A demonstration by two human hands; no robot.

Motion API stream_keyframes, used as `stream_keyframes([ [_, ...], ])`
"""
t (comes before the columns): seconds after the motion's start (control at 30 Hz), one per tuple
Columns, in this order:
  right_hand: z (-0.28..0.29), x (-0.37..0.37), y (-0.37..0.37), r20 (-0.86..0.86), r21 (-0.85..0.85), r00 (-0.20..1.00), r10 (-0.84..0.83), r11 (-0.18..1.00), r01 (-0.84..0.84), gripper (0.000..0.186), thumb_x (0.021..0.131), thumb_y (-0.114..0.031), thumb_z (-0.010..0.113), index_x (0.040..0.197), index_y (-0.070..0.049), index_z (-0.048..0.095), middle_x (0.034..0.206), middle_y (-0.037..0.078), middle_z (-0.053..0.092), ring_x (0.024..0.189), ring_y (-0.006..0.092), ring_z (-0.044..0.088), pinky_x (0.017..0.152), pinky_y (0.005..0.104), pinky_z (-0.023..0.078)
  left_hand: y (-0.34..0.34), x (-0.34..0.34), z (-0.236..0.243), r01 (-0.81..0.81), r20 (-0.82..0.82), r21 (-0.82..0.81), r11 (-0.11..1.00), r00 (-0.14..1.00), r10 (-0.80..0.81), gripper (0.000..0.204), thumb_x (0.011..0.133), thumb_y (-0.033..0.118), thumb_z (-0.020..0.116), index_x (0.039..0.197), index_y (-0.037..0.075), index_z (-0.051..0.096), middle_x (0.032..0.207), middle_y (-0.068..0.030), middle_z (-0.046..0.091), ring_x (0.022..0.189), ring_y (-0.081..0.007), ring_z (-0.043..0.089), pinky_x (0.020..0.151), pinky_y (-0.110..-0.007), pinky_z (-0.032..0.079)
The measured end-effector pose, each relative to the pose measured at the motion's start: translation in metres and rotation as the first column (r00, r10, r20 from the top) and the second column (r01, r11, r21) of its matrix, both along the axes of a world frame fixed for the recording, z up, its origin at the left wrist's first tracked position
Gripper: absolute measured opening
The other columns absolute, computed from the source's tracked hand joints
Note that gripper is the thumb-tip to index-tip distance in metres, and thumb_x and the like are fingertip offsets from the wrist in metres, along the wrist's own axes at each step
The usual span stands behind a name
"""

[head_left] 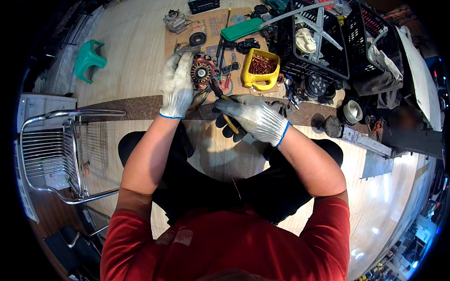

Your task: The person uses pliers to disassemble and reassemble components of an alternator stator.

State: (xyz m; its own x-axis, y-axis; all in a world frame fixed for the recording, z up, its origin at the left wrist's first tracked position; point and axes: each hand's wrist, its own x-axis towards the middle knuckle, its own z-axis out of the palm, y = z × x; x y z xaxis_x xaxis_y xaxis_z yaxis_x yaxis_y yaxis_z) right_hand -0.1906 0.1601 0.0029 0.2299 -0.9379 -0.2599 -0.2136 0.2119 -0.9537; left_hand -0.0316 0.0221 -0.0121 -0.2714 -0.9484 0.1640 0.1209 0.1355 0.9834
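Observation:
My left hand [176, 84], in a white knit glove, grips a round motor stator [202, 72] with copper windings and steadies it on a sheet of cardboard [213, 25]. My right hand [253, 117], gloved the same way, holds a pair of pliers with yellow handles [228, 117]. The pliers' dark jaws [216, 87] reach the lower right edge of the stator, where green and red wires [200, 97] hang out. Both forearms come in from below, over my crossed legs.
A yellow container [260, 68] of copper wire scraps stands right of the stator. Black plastic crates [313, 40] with parts stand at the back right, beside small motors and fans [350, 112]. A green stool [88, 58] is far left; a metal chair [65, 154] is at left.

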Motion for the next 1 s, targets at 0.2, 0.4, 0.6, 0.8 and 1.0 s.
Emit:
stream_keyframes([
  [0.2, -0.007, 0.0, 0.002, 0.012, -0.192, 1.0, -0.01, 0.981, 0.013, 0.036, 0.1, -0.032, 0.055, 0.113, 0.001, 0.064, 0.083, 0.005, 0.066, 0.069, 0.0116, 0.068, 0.055, 0.0229, 0.054, 0.0, 0.001, -0.002, 0.014, 0.042, -0.055, 0.998, 0.999, -0.011, 0.035, 0.1, 0.023, 0.054, 0.116, -0.007, 0.061, 0.107, -0.014, 0.068, 0.095, -0.0176, 0.066, 0.085, -0.028, 0.054],
  [0.4, 0.004, 0.003, -0.001, 0.07, 0.059, 0.996, -0.058, 0.997, 0.054, 0.036, 0.1, -0.036, 0.055, 0.11, -0.002, 0.066, 0.078, 0.004, 0.065, 0.063, 0.0113, 0.066, 0.049, 0.0231, 0.05, -0.002, 0.002, -0.006, -0.013, 0.033, -0.064, 0.998, 0.999, 0.016, 0.031, 0.1, 0.021, 0.054, 0.113, -0.005, 0.065, 0.105, -0.0124, 0.069, 0.092, -0.015, 0.064, 0.084, -0.028, 0.052],
  [0.6, 0.023, -0.001, -0.003, -0.095, 0.022, 0.995, 0.003, 1.0, -0.001, 0.023, 0.099, -0.024, 0.051, 0.108, -0.008, 0.065, 0.073, 0.006, 0.061, 0.058, 0.0166, 0.062, 0.052, 0.0306, 0.05, -0.007, 0.005, 0.002, 0.017, -0.122, 0.168, 0.986, 0.993, 0.003, 0.03, 0.099, 0.018, 0.054, 0.115, -0.005, 0.064, 0.106, -0.0135, 0.068, 0.092, -0.0171, 0.066, 0.082, -0.029, 0.055],
  [0.8, 0.053, -0.021, -0.001, 0.117, 0.301, 0.984, -0.135, 0.949, 0.094, 0.038, 0.097, -0.039, 0.058, 0.096, -0.002, 0.069, 0.072, 0.003, 0.067, 0.053, 0.0087, 0.058, 0.045, 0.0228, 0.044, -0.021, 0.017, 0.0, 0.188, -0.331, 0.439, 0.879, 0.943, -0.036, 0.029, 0.099, 0.02, 0.052, 0.117, -0.001, 0.06, 0.107, -0.0158, 0.069, 0.09, -0.0262, 0.071, 0.077, -0.038, 0.061],
  [1.0, 0.05, -0.043, -0.001, -0.03, 0.177, 1.0, 0.001, 0.984, 0.004, 0.038, 0.095, -0.039, 0.057, 0.099, -0.005, 0.071, 0.072, 0.003, 0.066, 0.056, 0.0095, 0.059, 0.049, 0.0242, 0.046, -0.011, 0.014, 0.019, 0.305, -0.517, 0.594, 0.745, 0.854, 0.063, 0.032, 0.1, 0.026, 0.048, 0.116, 0.001, 0.062, 0.105, -0.0128, 0.071, 0.089, -0.0252, 0.071, 0.076, -0.038, 0.06],
])
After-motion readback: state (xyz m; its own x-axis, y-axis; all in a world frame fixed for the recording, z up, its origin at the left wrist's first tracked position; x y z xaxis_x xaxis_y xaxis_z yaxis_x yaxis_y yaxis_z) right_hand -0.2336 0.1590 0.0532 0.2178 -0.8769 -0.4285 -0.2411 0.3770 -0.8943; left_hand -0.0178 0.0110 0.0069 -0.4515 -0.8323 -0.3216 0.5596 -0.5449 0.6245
